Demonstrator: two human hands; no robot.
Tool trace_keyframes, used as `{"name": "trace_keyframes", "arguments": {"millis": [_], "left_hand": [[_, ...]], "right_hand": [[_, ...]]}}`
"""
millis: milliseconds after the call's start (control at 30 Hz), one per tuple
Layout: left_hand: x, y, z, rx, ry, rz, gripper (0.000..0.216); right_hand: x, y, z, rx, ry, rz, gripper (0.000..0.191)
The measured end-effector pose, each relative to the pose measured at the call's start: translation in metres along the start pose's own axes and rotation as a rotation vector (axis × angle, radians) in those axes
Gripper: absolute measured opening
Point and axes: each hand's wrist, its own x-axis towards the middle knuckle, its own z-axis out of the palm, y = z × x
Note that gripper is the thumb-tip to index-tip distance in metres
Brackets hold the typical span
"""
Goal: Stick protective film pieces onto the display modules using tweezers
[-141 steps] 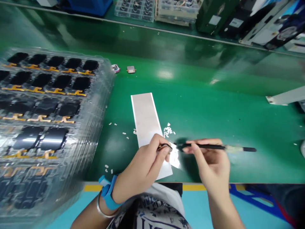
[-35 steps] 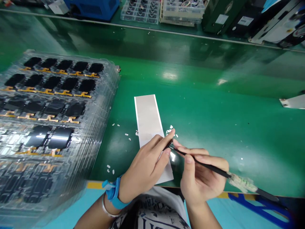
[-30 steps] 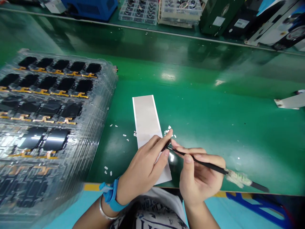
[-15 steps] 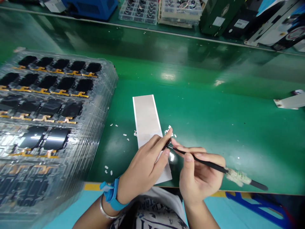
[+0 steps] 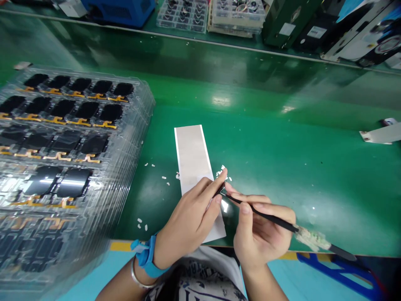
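My left hand (image 5: 191, 211) lies over a pale paper strip (image 5: 194, 154), its thumb and fingers closed on a small black screen (image 5: 219, 190). Most of that screen is hidden by the fingers. In my right hand (image 5: 263, 230) is a pair of black tweezers (image 5: 272, 217), with clear tape wrapped round the rear of the handle. The tweezers' tip meets the edge of the screen, though whether it grips anything is too small to tell. My right fingertips are close beside the left ones. Small white bits (image 5: 222, 169) lie near the paper.
At the left, a tall stack of clear plastic trays (image 5: 138, 125) bears rows of black screens with orange flex cables. A shelf (image 5: 188, 39) across the back carries a blue device (image 5: 122, 10), parts boxes (image 5: 183, 14) and cartons. A white piece (image 5: 380, 133) lies far right.
My right hand and the rear end of the tweezers have shifted slightly, the hand a little left. The left hand and paper stay put.
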Motion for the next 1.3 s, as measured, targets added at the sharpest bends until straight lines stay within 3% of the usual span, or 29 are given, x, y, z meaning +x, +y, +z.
{"name": "trace_keyframes", "arguments": {"millis": [900,1300], "left_hand": [[-0.0016,-0.0002,-0.0015,0.018,0.010,0.014,0.048],[0.0022,-0.0051,0.0023,0.210,0.107,0.083,0.049]], "right_hand": [[0.0005,-0.0004,-0.0001,-0.024,-0.025,0.006,0.033],[-0.0016,-0.0014,0.0003,-0.026,-0.019,0.003,0.032]]}}
